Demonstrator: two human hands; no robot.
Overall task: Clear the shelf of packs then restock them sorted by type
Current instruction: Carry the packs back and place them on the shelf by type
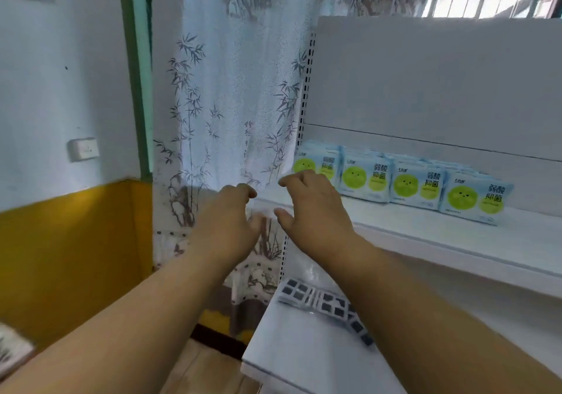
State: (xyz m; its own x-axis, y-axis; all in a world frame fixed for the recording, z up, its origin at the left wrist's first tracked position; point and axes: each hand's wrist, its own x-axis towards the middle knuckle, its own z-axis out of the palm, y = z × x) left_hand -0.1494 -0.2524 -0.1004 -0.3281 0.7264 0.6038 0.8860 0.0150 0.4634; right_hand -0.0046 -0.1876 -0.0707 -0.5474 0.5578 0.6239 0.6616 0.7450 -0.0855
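The packs (395,185) stand in a row along the back of the upper shelf (456,235), four blue-and-green fronts facing out, each with more of the same kind lined up behind it. They run from the left upright rightward, touching one another, so this type looks already grouped, faces forward so the labels can be read.

On the lower shelf (304,348) lies a flat dark-patterned pack (328,302), on its side and apart from the row; I judge it a different type waiting for its own place.

Both hands reach toward the left end of the row. The right hand (313,205) hovers just before the leftmost pack, fingers loosely curled, thumb spread, holding nothing. The left hand (231,211) is beside it, off the shelf's end in front of the curtain (228,89), fingers also loosely bent and empty. Held so, they seem poised to square up or take the end stack.
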